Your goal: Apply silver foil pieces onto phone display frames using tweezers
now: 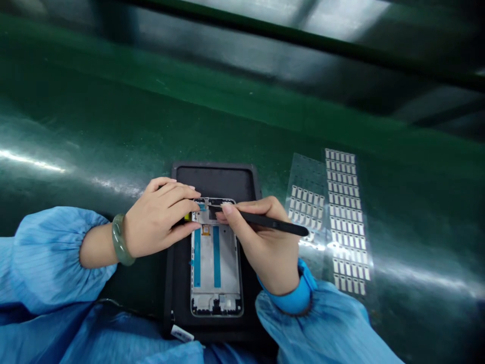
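Observation:
A phone frame (229, 258) with two blue strips lies in a black tray (178, 283). My left hand (161, 217) rests at the frame's upper left edge, fingers stretched out and fingertips touching it. A bit of yellow shows beneath those fingers. In my right hand (265, 232) is a pair of black tweezers (273, 222), pinched between thumb and fingers. Their tips point left over the upper part of the frame. Whether the tips hold a small part cannot be made out. Below them a small gold-coloured connector (205, 230) sits on the frame.
Right of the tray, two clear sheets lie on the green table mat (113, 121): a partly filled sheet (306, 202) and a longer sheet (346, 222) with rows of small silvery pieces. A white label (182, 333) is at the tray's front edge. A dark rail crosses the back.

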### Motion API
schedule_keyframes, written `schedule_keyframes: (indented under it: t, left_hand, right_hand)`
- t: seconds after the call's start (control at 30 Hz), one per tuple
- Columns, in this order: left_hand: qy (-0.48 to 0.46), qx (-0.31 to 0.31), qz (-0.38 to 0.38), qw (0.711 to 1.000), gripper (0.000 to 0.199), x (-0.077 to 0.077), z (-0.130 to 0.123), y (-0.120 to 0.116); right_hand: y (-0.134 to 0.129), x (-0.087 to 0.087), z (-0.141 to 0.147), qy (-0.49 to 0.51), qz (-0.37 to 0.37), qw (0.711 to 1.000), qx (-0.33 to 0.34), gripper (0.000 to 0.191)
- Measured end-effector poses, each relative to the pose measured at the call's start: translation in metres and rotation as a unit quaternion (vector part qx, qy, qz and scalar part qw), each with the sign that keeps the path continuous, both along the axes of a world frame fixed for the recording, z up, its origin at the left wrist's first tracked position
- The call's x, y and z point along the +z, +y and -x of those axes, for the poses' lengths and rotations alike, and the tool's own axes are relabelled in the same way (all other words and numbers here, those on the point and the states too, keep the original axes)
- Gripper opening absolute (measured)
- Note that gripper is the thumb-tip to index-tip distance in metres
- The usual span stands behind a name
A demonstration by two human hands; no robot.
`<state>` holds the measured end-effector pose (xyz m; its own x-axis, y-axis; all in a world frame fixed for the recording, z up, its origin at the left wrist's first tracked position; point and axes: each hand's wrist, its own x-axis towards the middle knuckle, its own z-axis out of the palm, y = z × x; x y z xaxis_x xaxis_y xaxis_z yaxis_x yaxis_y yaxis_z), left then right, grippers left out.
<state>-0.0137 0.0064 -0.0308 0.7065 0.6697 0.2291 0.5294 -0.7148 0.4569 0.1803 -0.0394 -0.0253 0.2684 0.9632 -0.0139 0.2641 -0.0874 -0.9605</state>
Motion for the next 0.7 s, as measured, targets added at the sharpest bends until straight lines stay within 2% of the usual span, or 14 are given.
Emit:
schedule_keyframes:
  t: [0.7]
  left_hand:
    - [-0.005,-0.009,-0.009,1.000,0.017,0.0003,0.0003,0.0006]
  right_hand:
    - [-0.0013,-0.0024,-0.0022,-0.055,-0.019,0.998,0.024,0.015]
